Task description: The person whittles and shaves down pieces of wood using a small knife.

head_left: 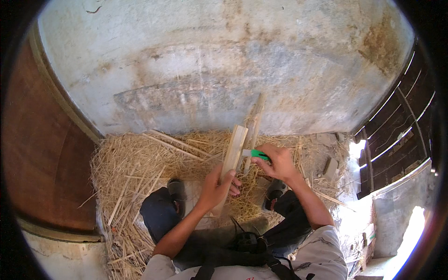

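Note:
My left hand is closed around the lower half of a flat, pale strip of bamboo or wood, which tilts up and slightly right between my knees. In my right hand is a green-handled utility knife, its short blade pointing left. The blade's tip lies at the strip's right edge; whether it cuts in is too small to tell. The strip's lower end partly shows below my left hand. Just beyond the knife, long pale poles lean toward the wall.
Straw-like shavings cover the floor, with thin split sticks lying among them. My shod feet stand on either side. A brick-like block lies at right. A stained wall rises ahead, brown panel left, dark slatted panel right.

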A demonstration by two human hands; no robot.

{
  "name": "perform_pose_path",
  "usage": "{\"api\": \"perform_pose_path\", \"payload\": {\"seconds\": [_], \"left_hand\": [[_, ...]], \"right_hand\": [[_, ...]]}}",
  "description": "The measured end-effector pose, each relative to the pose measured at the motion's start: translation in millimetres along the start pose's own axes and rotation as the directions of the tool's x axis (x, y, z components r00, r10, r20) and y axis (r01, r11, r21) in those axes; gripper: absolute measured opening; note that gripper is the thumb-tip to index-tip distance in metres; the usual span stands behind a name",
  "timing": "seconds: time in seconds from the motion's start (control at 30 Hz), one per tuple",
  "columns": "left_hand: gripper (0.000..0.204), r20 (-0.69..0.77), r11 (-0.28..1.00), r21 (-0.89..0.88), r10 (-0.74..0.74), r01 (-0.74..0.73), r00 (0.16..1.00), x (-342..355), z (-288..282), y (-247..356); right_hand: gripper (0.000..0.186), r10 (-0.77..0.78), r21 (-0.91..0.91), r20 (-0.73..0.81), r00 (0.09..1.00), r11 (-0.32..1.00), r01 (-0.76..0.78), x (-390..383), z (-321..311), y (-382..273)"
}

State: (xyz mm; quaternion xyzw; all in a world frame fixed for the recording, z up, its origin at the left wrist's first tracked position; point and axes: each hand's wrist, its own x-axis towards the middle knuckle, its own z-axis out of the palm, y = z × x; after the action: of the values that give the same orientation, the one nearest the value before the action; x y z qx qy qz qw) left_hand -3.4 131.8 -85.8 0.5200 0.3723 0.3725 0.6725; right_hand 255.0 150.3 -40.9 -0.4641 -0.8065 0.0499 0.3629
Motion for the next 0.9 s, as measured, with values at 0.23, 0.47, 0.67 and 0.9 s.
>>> {"api": "perform_pose_path", "payload": {"seconds": [0.23, 0.47, 0.67, 0.9], "left_hand": [[0.033, -0.043, 0.983, 0.121, 0.143, -0.137, 0.989, -1.8, 3.1, 1.8], [0.03, -0.075, 0.969, 0.186, 0.182, -0.166, 0.98, -6.0, 2.9, 5.7], [0.034, -0.086, 0.98, 0.185, 0.092, -0.074, 0.992, -13.0, 7.3, 0.3], [0.04, -0.025, 0.955, 0.274, 0.12, -0.108, 0.992, -19.7, 12.2, 5.3]], "right_hand": [[0.026, -0.099, -0.077, 0.074, 0.992, 0.992, 0.104, -1.2, 19.3, -15.4], [0.024, -0.102, -0.104, 0.022, 0.995, 0.989, 0.104, -0.3, 20.0, -18.5], [0.025, -0.037, -0.094, -0.099, 0.994, 0.995, 0.028, 11.7, 3.8, 6.7], [0.022, 0.149, -0.138, -0.246, 0.958, 0.973, -0.186, 21.3, -16.3, 36.3]]}}
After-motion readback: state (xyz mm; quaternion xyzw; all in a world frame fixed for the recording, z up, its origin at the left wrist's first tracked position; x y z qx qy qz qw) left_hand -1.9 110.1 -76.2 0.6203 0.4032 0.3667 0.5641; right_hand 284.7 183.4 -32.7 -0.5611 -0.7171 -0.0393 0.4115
